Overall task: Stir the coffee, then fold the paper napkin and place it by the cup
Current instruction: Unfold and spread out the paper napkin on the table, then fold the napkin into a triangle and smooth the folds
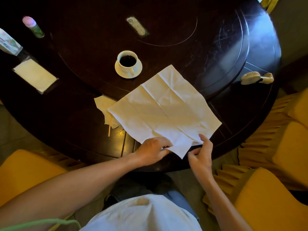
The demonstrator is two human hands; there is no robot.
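A large white paper napkin (pixel 165 105) lies unfolded and creased on the dark round table (pixel 75 104), its near corner hanging over the front edge. My left hand (pixel 152 151) pinches the napkin's near left edge. My right hand (pixel 202 154) pinches the near right edge beside the corner. A white cup of black coffee (pixel 127 60) stands on a white saucer (pixel 139 68) just beyond the napkin's far corner. A thin wooden stirrer (pixel 109 129) rests on a crumpled napkin (pixel 106 107) to the left.
A holder of napkins (pixel 35 75) sits at the left, with a box (pixel 8 43) and a pink-capped bottle (pixel 32 26) behind it. A small hand fan (pixel 256 78) lies at the right rim. Yellow-covered chairs (pixel 273 194) flank me.
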